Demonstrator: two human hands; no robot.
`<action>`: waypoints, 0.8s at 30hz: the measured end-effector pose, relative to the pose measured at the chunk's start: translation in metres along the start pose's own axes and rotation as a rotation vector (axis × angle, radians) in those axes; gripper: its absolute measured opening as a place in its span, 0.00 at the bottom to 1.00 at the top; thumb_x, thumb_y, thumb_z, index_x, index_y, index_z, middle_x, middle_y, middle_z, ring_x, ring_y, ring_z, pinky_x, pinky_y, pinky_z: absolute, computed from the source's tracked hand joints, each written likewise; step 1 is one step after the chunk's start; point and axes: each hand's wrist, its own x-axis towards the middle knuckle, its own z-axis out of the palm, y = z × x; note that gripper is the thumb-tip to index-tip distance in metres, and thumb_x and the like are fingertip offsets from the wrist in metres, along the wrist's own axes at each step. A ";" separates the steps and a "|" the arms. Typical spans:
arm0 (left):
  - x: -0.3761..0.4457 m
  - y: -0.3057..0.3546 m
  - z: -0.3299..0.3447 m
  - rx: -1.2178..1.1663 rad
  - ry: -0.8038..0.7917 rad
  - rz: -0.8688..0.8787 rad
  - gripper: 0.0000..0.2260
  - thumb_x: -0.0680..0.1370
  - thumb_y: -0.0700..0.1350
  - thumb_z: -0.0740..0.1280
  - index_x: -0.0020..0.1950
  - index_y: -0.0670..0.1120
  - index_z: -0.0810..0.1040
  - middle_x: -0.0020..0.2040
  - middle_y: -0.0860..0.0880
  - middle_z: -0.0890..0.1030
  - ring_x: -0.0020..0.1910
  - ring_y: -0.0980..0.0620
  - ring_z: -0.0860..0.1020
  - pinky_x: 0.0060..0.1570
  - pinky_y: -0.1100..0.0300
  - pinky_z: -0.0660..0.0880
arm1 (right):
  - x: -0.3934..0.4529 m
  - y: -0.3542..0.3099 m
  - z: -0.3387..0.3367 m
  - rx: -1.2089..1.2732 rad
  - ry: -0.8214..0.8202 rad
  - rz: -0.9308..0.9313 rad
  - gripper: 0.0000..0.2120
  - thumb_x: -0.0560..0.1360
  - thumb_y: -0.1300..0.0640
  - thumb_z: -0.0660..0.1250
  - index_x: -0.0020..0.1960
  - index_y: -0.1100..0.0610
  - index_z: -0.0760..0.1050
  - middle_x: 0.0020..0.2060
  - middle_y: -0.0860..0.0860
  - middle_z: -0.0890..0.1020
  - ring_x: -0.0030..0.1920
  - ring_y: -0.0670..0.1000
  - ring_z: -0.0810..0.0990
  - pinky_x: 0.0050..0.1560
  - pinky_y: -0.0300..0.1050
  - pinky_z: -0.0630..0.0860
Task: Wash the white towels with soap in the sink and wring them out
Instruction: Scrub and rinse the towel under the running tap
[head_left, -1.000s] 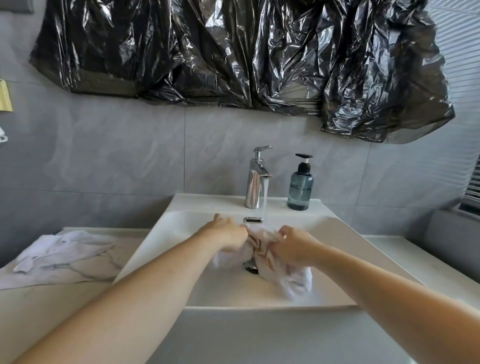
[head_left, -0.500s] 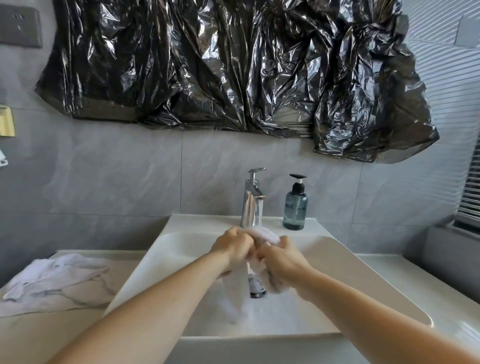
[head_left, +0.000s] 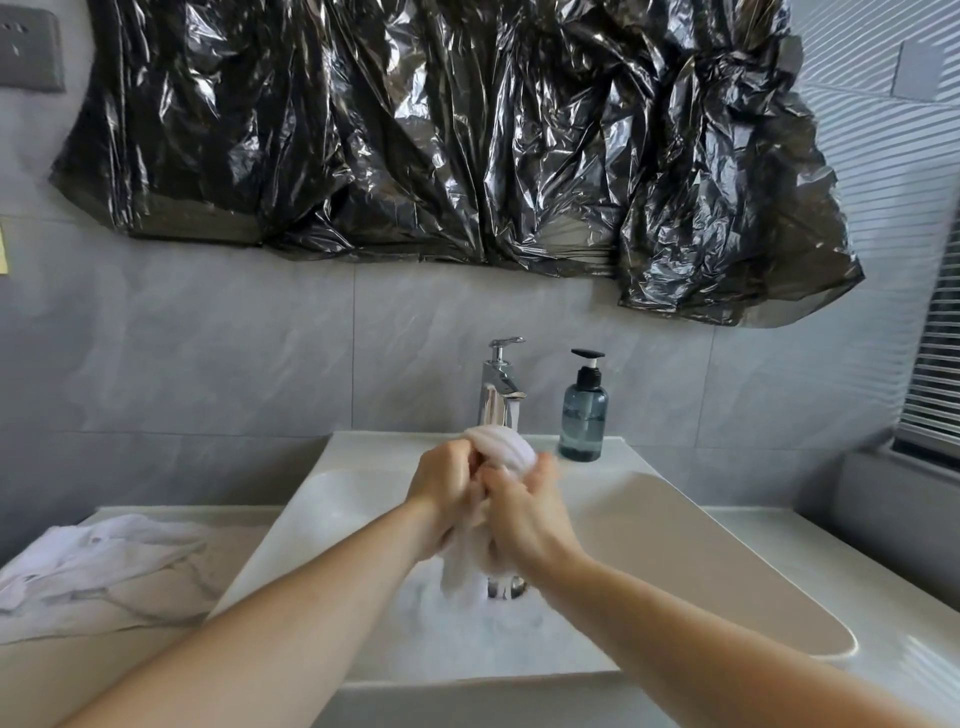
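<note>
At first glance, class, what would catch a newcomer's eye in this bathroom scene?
The crumpled black plastic sheeting across the wall above the sink dominates the view. Below it, the left hand and right hand grip a bunched white towel over the white sink, beneath the chrome faucet. Another white towel lies crumpled on the left counter.

Soft daylight from the right, glare on black plastic sheet (head_left: 441, 130), wide-angle edge bending.
</note>
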 end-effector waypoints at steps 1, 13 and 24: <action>0.002 -0.002 0.002 0.022 0.022 0.035 0.07 0.60 0.47 0.67 0.33 0.47 0.81 0.37 0.46 0.80 0.41 0.46 0.76 0.45 0.51 0.73 | 0.011 -0.001 -0.006 -0.047 0.040 -0.012 0.07 0.81 0.53 0.60 0.56 0.53 0.65 0.50 0.53 0.80 0.52 0.55 0.81 0.56 0.56 0.79; -0.002 -0.001 0.001 0.373 -0.081 0.147 0.18 0.66 0.59 0.61 0.40 0.49 0.84 0.47 0.46 0.86 0.52 0.44 0.82 0.60 0.44 0.77 | 0.035 0.021 -0.034 -0.366 -0.027 -0.031 0.16 0.76 0.47 0.56 0.59 0.54 0.70 0.55 0.55 0.80 0.54 0.59 0.80 0.52 0.54 0.75; -0.028 0.005 -0.004 0.910 -0.034 0.208 0.22 0.58 0.64 0.61 0.44 0.50 0.72 0.42 0.52 0.79 0.41 0.48 0.73 0.41 0.52 0.69 | 0.035 0.037 -0.057 -0.618 -0.097 0.042 0.11 0.66 0.56 0.63 0.48 0.51 0.69 0.50 0.49 0.78 0.52 0.55 0.78 0.57 0.54 0.77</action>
